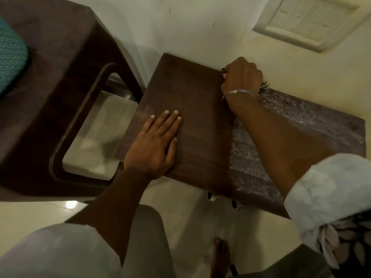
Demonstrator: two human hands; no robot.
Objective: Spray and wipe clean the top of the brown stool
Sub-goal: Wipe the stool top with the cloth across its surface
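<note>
The brown stool (pixel 196 109) stands in the middle of the view, its flat wooden top facing me. My left hand (pixel 154 143) lies flat on the stool's near left part, fingers spread, holding nothing. My right hand (pixel 242 77) is at the stool's far right corner by the wall, its fingers closed around a patterned cloth (pixel 264 87) of which only small bits show beside the hand. No spray bottle is in view.
A dark speckled stone slab (pixel 297 125) adjoins the stool on the right. A large dark brown plastic chair (pixel 60 87) with a teal cushion (pixel 10 55) stands at the left. The cream wall carries a switch panel (pixel 309 21). My bare foot (pixel 219 255) rests on the tiled floor.
</note>
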